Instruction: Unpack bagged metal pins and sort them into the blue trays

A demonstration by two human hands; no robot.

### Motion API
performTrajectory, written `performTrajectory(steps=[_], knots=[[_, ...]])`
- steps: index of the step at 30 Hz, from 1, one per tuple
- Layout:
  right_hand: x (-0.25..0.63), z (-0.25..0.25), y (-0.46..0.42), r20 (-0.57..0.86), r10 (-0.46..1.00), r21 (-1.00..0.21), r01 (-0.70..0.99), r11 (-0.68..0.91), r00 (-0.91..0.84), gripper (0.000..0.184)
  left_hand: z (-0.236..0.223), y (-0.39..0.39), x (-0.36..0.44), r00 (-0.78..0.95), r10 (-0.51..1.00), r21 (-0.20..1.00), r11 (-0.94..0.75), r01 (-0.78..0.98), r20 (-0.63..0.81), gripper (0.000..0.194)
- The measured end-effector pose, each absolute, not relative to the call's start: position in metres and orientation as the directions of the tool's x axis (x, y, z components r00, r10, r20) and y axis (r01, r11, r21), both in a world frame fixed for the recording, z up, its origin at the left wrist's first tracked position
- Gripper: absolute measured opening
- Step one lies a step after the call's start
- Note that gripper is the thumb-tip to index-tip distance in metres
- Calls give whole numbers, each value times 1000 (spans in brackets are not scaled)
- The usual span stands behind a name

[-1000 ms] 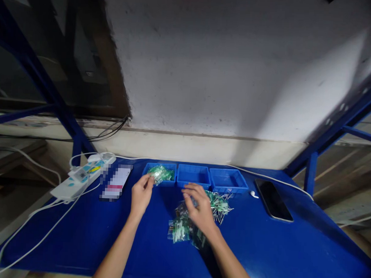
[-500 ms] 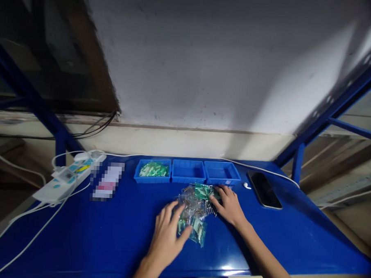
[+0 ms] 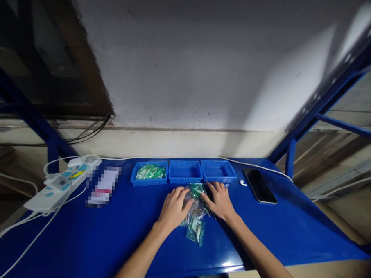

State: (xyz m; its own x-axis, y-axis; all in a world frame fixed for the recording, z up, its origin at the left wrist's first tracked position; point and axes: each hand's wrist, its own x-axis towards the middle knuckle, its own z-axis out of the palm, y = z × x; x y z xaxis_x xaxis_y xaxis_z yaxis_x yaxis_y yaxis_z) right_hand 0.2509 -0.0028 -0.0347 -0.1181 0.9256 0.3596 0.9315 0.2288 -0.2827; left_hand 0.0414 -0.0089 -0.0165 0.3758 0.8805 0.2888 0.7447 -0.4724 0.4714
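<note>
A pile of small clear plastic packets (image 3: 195,213) lies on the blue table between my hands, some with green backing and thin metal pieces inside. My left hand (image 3: 174,208) rests against the pile's left side, fingers spread and slightly curved, partly covering it. On the right side, my right hand (image 3: 220,200) touches the packets with its thumb and fingers apart. A green packet (image 3: 198,190) shows between the two hands, at the far side of the pile. Nearer to me, another green packet (image 3: 196,231) lies flat. What is under my fingers is hidden.
Behind the pile stand three blue trays in a row; the left tray (image 3: 148,181) holds green packets. A white earbud (image 3: 242,183) and a black phone (image 3: 259,185) lie to the right. On the left are a power strip (image 3: 62,185) with cables and a blurred-out item (image 3: 104,186).
My left hand has moved forward and inward, from the pile's near-left side to its left edge. My right hand stays at the right side. The view has shifted slightly.
</note>
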Motion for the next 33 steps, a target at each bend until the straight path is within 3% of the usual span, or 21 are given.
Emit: performTrajectory(steps=[5,10,14,20,33], knots=[[238,-36,6,313,947,-261,951,166,-79,57,-20,18,55,367,889,430,-455,780,275,35],[233,-33,-4,302,946,-263,944,199,-115,55,-19,12,51,401,886,402,-464,789,235,33],[234,-33,-11,296,940,-264,932,250,-168,55,-18,6,45,405,880,437,-475,764,249,28],[226,-29,-12,289,938,-284,919,275,-191,54,-23,8,43,411,870,486,-493,722,272,35],[214,-18,-17,304,914,-363,855,370,-267,49,-16,16,33,320,883,556,-467,688,344,21]])
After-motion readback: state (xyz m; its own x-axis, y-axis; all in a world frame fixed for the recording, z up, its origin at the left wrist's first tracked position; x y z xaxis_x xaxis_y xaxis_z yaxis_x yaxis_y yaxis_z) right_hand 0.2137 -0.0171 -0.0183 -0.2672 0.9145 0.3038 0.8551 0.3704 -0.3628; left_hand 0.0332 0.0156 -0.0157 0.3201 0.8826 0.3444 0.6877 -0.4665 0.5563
